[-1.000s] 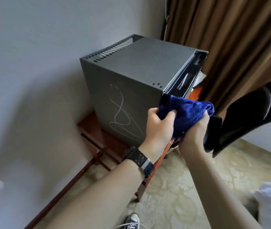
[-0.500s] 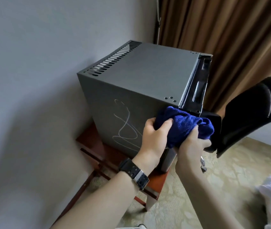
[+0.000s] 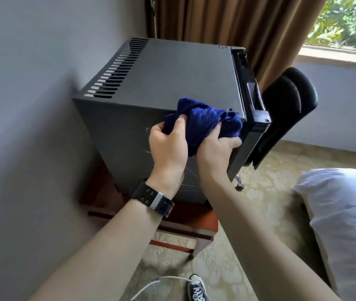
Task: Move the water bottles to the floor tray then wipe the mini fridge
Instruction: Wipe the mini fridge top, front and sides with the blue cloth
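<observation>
- A grey mini fridge (image 3: 168, 83) sits on a low wooden desk (image 3: 194, 222) against the wall, its door (image 3: 250, 135) at the right edge, with a brown curtain (image 3: 237, 29) behind it.
- A black chair (image 3: 289, 109) stands just beyond the door; a white pillow (image 3: 346, 218) lies at the right.
- No water bottles or floor tray are in view, so the bottle step cannot be confirmed; the wiping step appears to be in hand.
- The left hand (image 3: 168, 146) and right hand (image 3: 216, 148) each have their grip clamped on a bunched blue cloth (image 3: 203, 120), pressed at the fridge's upper front corner beside the door.
- Next, the cloth likely needs spreading flat, then sweeping across the top and the scratched side panel.
</observation>
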A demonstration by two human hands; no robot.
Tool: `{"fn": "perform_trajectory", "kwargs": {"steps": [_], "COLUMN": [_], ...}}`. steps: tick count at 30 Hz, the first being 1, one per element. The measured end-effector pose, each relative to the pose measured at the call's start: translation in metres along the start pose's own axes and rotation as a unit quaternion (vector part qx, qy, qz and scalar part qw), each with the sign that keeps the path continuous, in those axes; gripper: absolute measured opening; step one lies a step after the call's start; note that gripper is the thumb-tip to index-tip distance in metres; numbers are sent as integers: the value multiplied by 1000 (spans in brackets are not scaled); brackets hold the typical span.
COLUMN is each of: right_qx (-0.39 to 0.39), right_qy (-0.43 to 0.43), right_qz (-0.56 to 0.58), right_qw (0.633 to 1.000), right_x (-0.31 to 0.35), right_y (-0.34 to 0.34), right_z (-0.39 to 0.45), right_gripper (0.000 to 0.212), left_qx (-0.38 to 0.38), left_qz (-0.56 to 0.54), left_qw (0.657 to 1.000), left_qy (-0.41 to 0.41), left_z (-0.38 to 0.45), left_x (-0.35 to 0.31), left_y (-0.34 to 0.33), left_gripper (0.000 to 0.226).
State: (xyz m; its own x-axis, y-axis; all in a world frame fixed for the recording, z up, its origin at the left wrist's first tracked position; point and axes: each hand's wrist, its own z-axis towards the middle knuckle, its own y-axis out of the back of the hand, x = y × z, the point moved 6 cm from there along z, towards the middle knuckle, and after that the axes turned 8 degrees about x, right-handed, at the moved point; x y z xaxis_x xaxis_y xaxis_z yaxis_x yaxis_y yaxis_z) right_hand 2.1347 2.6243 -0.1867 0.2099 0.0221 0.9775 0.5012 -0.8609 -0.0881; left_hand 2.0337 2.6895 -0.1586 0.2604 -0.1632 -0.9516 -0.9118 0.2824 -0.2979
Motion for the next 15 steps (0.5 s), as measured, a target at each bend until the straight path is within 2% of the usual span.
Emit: {"fn": "perform_trajectory", "kwargs": {"steps": [3,10,15], "right_qx": [-11,-53,-103], "right_qy": [19,70,98], "right_qz": [-6,-55,-57], "right_qw": [1000,995,988], "right_x": [2,-22,-83], "right_y": [-16,-25,-20], "right_z": [-4,-3,10], "right_gripper": [29,24,16], "left_qx": [14,6,-19], "left_qz": [-41,-58,-10], "left_qw": [999,997,999], "left_qy": [28,49,26], "left_z": [14,30,31], "left_x": [9,45,103], "left_y": [17,38,54], "left_gripper": [36,44,31]}}
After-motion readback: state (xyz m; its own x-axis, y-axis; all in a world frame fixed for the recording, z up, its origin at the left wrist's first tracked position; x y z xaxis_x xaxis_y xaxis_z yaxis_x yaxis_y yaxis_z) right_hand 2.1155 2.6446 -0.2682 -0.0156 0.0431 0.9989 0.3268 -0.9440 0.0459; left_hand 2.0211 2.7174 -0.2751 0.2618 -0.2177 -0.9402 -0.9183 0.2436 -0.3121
